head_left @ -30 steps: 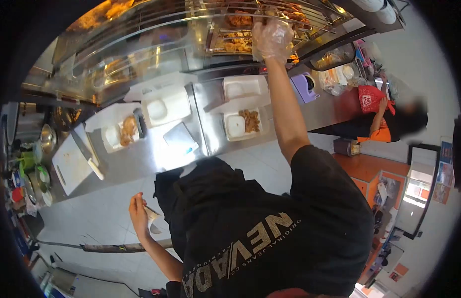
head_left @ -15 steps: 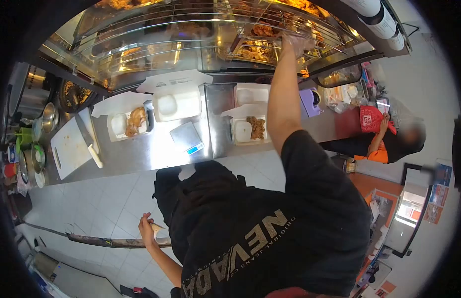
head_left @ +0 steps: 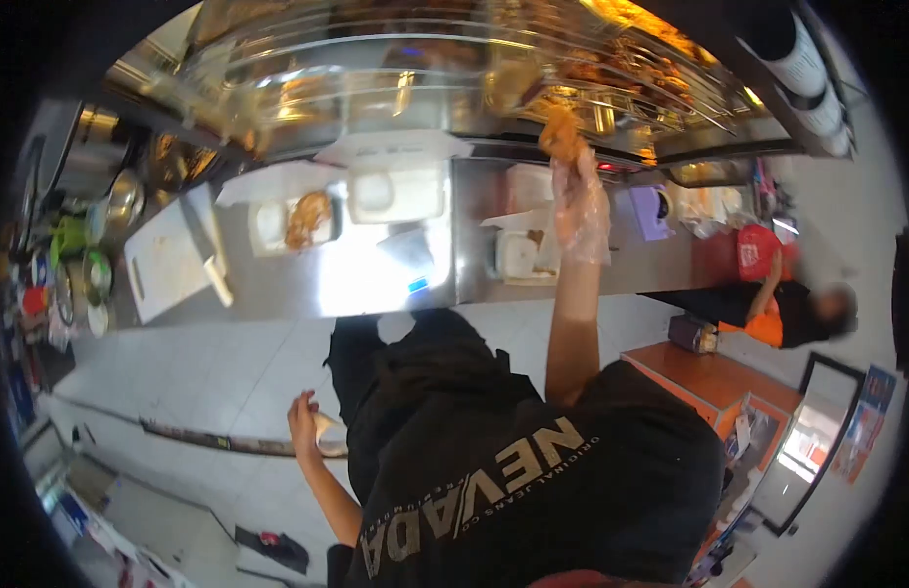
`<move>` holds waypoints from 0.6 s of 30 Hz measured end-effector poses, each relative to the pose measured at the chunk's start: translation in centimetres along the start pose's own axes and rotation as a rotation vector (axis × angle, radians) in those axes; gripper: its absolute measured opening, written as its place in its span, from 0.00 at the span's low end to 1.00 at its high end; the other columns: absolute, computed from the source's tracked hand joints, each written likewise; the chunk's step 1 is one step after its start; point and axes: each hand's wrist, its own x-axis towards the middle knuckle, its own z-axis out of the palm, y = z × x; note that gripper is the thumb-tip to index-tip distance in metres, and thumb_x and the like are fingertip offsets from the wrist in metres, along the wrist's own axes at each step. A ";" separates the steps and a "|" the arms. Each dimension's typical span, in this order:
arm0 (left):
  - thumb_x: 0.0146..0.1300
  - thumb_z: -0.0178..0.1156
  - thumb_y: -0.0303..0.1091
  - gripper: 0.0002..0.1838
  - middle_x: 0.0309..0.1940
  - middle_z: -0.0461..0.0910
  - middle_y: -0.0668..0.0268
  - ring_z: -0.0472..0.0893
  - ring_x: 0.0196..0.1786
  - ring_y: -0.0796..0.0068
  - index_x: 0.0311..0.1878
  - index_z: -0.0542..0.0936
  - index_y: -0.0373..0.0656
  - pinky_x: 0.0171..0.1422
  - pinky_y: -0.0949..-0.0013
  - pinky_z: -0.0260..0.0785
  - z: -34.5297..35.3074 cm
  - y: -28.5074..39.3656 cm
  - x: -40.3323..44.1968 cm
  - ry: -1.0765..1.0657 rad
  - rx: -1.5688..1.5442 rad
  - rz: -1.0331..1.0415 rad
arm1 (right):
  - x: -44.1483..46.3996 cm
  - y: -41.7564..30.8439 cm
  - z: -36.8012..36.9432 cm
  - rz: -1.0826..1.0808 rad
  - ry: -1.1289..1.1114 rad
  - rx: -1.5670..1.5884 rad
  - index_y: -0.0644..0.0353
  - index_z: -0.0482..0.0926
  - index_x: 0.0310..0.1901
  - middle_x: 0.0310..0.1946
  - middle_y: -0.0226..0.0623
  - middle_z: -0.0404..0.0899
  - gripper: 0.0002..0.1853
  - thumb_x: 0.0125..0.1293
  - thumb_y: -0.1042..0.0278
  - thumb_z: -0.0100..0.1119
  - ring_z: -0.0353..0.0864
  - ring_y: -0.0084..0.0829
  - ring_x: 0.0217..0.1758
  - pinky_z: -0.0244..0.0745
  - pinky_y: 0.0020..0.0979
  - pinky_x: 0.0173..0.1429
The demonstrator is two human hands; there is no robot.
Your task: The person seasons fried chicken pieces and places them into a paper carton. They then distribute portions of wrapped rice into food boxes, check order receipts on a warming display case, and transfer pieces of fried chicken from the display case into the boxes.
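Note:
My right hand (head_left: 580, 201), in a clear plastic glove, grips a golden-brown piece of fried chicken (head_left: 562, 135) in front of the warming display. Below it is an open white box (head_left: 518, 277) with rice and small brown pieces, partly hidden by my hand and forearm. My left hand (head_left: 304, 423) hangs low beside my body, fingers curled by a small pale thing too unclear to name. On the counter, another open box holds rice and a piece of chicken (head_left: 307, 220). Beside it stands an open box (head_left: 395, 194) with rice only.
A flat scale (head_left: 405, 257) with a blue display lies on the steel counter. Left of the boxes, a knife (head_left: 215, 265) rests on a white cutting board (head_left: 165, 269). A person in black and orange (head_left: 768, 318) is at the right, by a purple device (head_left: 652, 213).
My right hand has come out of the display toward me, now visibly gripping the piece of fried chicken. My view has shifted slightly; my left hand stays low at my side.

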 end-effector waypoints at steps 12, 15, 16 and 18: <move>0.67 0.45 0.35 0.24 0.37 0.76 0.63 0.76 0.38 0.71 0.63 0.74 0.36 0.46 0.70 0.72 -3.4 10.1 4.0 -0.203 -0.336 -0.019 | -1.8 23.1 0.0 -0.651 -0.391 -1.635 0.61 0.82 0.48 0.43 0.56 0.83 0.13 0.62 0.69 0.64 0.82 0.55 0.47 0.77 0.46 0.54; 0.64 0.47 0.30 0.27 0.40 0.78 0.58 0.76 0.40 0.69 0.67 0.68 0.35 0.47 0.70 0.72 -5.9 11.9 5.0 -0.246 -0.303 -0.143 | -6.1 21.1 0.5 -0.842 -0.363 -1.620 0.62 0.82 0.45 0.40 0.53 0.84 0.11 0.62 0.70 0.62 0.83 0.53 0.43 0.77 0.48 0.52; 0.64 0.49 0.27 0.28 0.42 0.78 0.57 0.77 0.41 0.68 0.68 0.66 0.35 0.49 0.69 0.73 -6.7 11.9 5.5 -0.308 -0.314 -0.119 | -7.5 20.5 0.0 -0.870 -0.339 -1.667 0.62 0.82 0.45 0.40 0.52 0.85 0.11 0.61 0.70 0.62 0.83 0.53 0.43 0.77 0.49 0.52; 0.62 0.53 0.23 0.31 0.46 0.78 0.54 0.78 0.45 0.66 0.71 0.62 0.35 0.53 0.67 0.75 -8.3 12.0 7.0 -0.438 -0.329 -0.079 | -10.7 19.5 -1.2 -0.598 -0.234 -1.722 0.62 0.83 0.44 0.37 0.50 0.85 0.12 0.61 0.65 0.65 0.84 0.50 0.42 0.78 0.46 0.51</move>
